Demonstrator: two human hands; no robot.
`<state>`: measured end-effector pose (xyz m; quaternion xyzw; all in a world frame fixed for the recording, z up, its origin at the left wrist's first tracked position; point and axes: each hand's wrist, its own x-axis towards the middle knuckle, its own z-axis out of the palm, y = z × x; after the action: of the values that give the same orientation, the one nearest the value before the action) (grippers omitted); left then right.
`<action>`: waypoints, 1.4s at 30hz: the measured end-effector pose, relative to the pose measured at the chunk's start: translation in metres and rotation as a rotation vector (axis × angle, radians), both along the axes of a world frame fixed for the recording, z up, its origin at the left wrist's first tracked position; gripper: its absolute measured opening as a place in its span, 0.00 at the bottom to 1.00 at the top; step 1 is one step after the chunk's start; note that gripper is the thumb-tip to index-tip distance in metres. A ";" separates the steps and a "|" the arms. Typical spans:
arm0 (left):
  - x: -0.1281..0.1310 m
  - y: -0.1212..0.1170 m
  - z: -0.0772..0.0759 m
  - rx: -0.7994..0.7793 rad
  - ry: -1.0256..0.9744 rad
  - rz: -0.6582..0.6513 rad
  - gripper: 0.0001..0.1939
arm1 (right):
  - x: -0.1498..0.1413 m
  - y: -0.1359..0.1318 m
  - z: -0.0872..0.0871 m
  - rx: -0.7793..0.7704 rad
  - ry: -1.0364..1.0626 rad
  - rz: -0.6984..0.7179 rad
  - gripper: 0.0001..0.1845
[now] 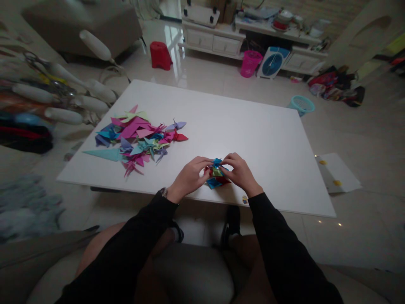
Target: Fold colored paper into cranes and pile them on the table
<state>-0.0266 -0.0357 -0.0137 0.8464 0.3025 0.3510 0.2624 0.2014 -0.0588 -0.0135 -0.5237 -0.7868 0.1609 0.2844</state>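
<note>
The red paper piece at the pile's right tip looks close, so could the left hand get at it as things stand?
Probably yes: only bare tabletop seems to lie between the left hand and the red paper piece. That hand is busy with folded papers, though, and might need freeing first.

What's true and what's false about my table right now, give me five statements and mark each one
1. The left hand and right hand both touch the paper bundle. True.
2. The pile of folded paper is all one colour. False: it mixes pink, blue, green and more.
3. The pile lies on the white table. True.
4. The right hand rests on the pile. False: it is at the bundle.
5. A red stool stands on the floor. True.
</note>
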 end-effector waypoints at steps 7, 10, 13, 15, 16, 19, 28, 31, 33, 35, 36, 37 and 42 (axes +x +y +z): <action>-0.001 0.003 -0.003 0.019 -0.030 0.103 0.06 | -0.004 -0.001 0.003 -0.018 -0.003 0.021 0.02; -0.005 0.007 -0.003 -0.055 0.010 0.185 0.05 | -0.004 -0.001 0.006 -0.014 0.031 -0.009 0.04; -0.010 0.015 -0.002 -0.156 0.050 0.297 0.04 | -0.003 -0.001 0.007 -0.009 0.054 -0.057 0.06; -0.013 0.020 -0.002 -0.212 0.075 0.352 0.06 | -0.003 -0.002 0.006 -0.010 0.055 -0.077 0.06; -0.014 0.022 -0.003 -0.232 0.092 0.367 0.08 | -0.003 -0.002 0.006 -0.012 0.055 -0.080 0.06; -0.017 0.026 -0.006 -0.257 0.170 0.369 0.10 | -0.003 -0.003 0.006 -0.020 0.059 -0.079 0.07; -0.008 0.038 -0.031 -0.239 0.355 0.417 0.06 | 0.000 -0.003 0.009 -0.024 0.080 -0.090 0.07; -0.001 0.038 -0.040 -0.237 0.378 0.398 0.06 | 0.003 -0.003 0.010 -0.032 0.083 -0.094 0.07; 0.003 0.036 -0.044 -0.245 0.394 0.383 0.06 | 0.005 -0.003 0.011 -0.039 0.084 -0.097 0.07; 0.005 0.034 -0.046 -0.257 0.408 0.368 0.06 | 0.007 -0.003 0.011 -0.045 0.084 -0.100 0.07; 0.005 0.033 -0.046 -0.260 0.412 0.357 0.07 | 0.007 -0.004 0.012 -0.046 0.084 -0.101 0.07; 0.005 0.032 -0.046 -0.260 0.411 0.342 0.08 | 0.007 -0.004 0.012 -0.046 0.084 -0.101 0.07; 0.004 0.034 -0.052 -0.256 0.385 0.268 0.11 | 0.007 -0.003 0.012 -0.038 0.077 -0.098 0.07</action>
<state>-0.0226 -0.0017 -0.0661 0.8100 0.4980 0.1738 0.2560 0.2088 -0.0618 -0.0017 -0.5604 -0.7453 0.1816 0.3121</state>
